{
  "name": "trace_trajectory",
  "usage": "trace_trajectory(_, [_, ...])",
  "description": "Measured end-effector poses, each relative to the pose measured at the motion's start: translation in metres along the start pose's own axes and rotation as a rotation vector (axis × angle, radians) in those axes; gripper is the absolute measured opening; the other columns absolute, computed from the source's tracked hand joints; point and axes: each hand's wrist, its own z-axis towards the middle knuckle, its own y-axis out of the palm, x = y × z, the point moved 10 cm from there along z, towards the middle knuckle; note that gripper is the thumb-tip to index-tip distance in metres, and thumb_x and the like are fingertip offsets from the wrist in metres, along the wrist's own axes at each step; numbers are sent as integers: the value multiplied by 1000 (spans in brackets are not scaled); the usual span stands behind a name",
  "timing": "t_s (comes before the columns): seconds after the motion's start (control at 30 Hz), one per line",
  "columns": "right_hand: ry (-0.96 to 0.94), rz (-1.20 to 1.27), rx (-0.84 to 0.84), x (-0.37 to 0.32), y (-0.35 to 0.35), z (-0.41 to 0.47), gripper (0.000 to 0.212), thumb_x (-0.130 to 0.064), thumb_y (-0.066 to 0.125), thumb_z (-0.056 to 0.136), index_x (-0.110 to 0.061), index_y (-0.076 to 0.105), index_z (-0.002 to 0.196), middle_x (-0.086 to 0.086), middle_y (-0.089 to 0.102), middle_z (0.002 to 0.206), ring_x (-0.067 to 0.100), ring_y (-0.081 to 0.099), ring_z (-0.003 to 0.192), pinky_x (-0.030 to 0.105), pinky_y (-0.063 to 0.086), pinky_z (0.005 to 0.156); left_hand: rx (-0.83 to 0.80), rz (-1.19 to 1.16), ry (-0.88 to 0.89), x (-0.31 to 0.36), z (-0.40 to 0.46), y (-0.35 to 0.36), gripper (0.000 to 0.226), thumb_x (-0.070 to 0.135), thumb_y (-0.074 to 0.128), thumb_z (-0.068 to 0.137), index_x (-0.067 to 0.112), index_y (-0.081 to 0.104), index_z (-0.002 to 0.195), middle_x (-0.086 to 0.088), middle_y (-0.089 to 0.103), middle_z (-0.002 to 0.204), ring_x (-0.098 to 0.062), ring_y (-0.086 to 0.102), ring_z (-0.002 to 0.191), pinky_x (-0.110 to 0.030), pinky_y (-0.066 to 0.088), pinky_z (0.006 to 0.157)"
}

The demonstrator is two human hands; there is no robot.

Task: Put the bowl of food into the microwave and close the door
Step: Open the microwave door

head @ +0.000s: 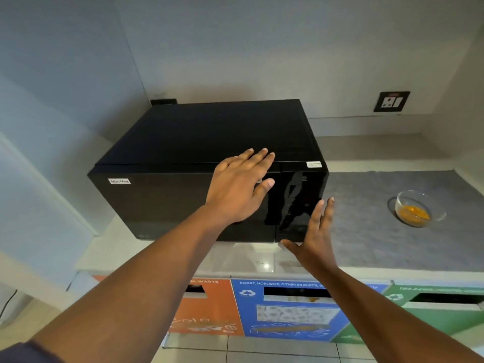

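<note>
A pale counter (pixel 183 258) runs left to right, its right part covered by a grey mat (pixel 379 231). On the left of it sits a black microwave (pixel 209 132), boxy and glossy, its door (pixel 170 203) shut flush with the front; a small white "Non-Veg" label (pixel 119 181) is stuck at the door's upper left, and the control panel (pixel 301 203) fills the right end. Below the counter's near edge stand orange (pixel 209 305), blue (pixel 288 310) and green (pixel 445 318) waste bins. The left hand (pixel 235 189) lies flat against the door's upper right, fingers spread and gripping nothing. The right hand (pixel 315 237) hovers just in front of the panel's lower part, fingers straight and loosely apart, also empty. Far right on the mat, well apart from the microwave, sits a small clear glass bowl (pixel 416 208) with orange-yellow food in its bottom. A dark wall socket (pixel 391 101) is on the far wall.
</note>
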Motion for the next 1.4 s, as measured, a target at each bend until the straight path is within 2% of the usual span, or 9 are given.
trace_trajectory(0.17, [-34, -13, 54, 8, 23, 1, 147, -33, 92, 67, -25, -25, 156, 18, -14, 169, 9, -22, 152, 37, 18, 116, 27, 13, 0, -2, 1, 4, 54, 51, 34, 106, 32, 36, 157, 7, 41, 163, -18, 33, 152, -42, 29, 117])
trace_trajectory(0.23, [-14, 3, 59, 12, 28, 3, 144, -34, 90, 71, -28, -27, 154, 20, -4, 169, 24, -5, 155, 36, 20, 115, 36, 11, 1, -2, 1, 4, 54, 50, 34, 106, 32, 36, 157, 6, 41, 163, -18, 33, 152, -42, 29, 116])
trace_trajectory(0.33, [-17, -16, 46, 15, 31, 3, 141, -39, 88, 73, -29, -26, 155, 28, 11, 166, 43, 24, 150, 37, 30, 108, 46, 10, 5, 0, 1, 4, 53, 49, 34, 106, 31, 38, 156, 6, 42, 162, -18, 33, 152, -42, 29, 116])
trace_trajectory(0.47, [-22, -74, 60, 14, 28, 1, 130, -41, 89, 71, -17, -4, 158, 33, 23, 161, 49, 42, 140, 45, 52, 96, 53, 11, -6, -1, 0, 4, 53, 48, 35, 106, 32, 37, 157, 7, 41, 163, -18, 33, 152, -42, 28, 116])
trace_trajectory(0.57, [-9, -99, 71, 12, 28, 0, 126, -39, 90, 71, -14, 2, 157, 35, 27, 159, 52, 49, 133, 50, 58, 86, 61, 4, 1, 0, -1, 4, 53, 48, 35, 107, 31, 37, 157, 7, 41, 163, -19, 33, 152, -42, 29, 116])
trace_trajectory(0.93, [62, -85, 48, 9, 32, -2, 130, -35, 91, 70, -13, -2, 160, 30, 27, 160, 50, 54, 128, 49, 60, 80, 55, 9, -1, 4, -18, 1, 52, 51, 34, 106, 36, 36, 156, 10, 39, 163, -16, 33, 152, -42, 33, 113])
trace_trajectory(1.13, [65, -130, -1, -3, 23, -6, 140, -45, 84, 77, -28, -35, 149, 24, 5, 168, 45, 46, 138, 46, 52, 100, -12, 5, -1, 9, -30, -5, 55, 60, 30, 106, 37, 36, 155, 11, 39, 163, -14, 33, 152, -42, 33, 114])
trace_trajectory(1.27, [51, -250, -13, -9, 5, -16, 138, -58, 80, 76, -26, -30, 154, 21, 0, 169, 42, 27, 150, 51, 41, 112, -39, -35, -13, 14, -43, -16, 60, 65, 21, 105, 36, 41, 154, 12, 40, 162, -11, 34, 151, -41, 31, 115])
trace_trajectory(1.4, [59, -287, 68, -26, -25, -21, 123, -52, 80, 77, -25, -6, 161, 18, 0, 169, 42, 12, 153, 59, 29, 116, -59, -121, -95, 16, -47, -28, 60, 57, 15, 107, 34, 48, 151, 13, 44, 160, -8, 37, 149, -37, 27, 118])
